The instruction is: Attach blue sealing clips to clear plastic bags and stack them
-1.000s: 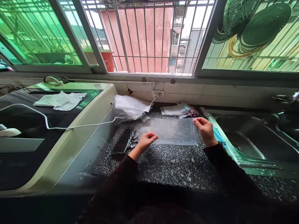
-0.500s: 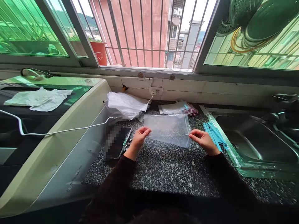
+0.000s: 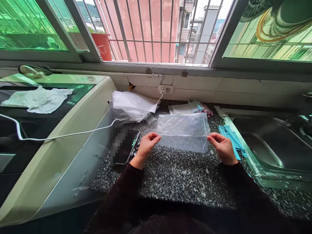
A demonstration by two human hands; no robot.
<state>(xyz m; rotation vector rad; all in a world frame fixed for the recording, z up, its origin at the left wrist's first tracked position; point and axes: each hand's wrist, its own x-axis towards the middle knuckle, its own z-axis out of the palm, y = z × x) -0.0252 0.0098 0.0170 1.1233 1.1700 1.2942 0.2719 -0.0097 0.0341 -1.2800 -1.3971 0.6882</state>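
A clear plastic bag [image 3: 182, 130] is stretched flat between my two hands above the speckled counter [image 3: 175, 178]. My left hand [image 3: 148, 145] pinches its left edge between thumb and fingers. On the opposite side, my right hand [image 3: 221, 145] pinches the right edge, where ridged lines like a zip closure run. The bag looks flat, and a crease crosses it from side to side. Just right of my right hand lie several light-blue plastic strips [image 3: 231, 139], partly hidden by that hand. A phone [image 3: 126, 146] lies to the left of my left hand.
Behind the bag, a stack of white, filmy bags [image 3: 134, 104] lies near a wall socket [image 3: 165, 89]. Other bags [image 3: 182, 108] with blue and pink strips [image 3: 207, 110] lie at the back. A metal sink [image 3: 265, 139] is right; a washing machine [image 3: 80, 107] with a white cable [image 3: 73, 135] is left.
The view has shifted slightly. Both hands still hold the bag by its sides, and its lower part now shows a clearer fold line across it.
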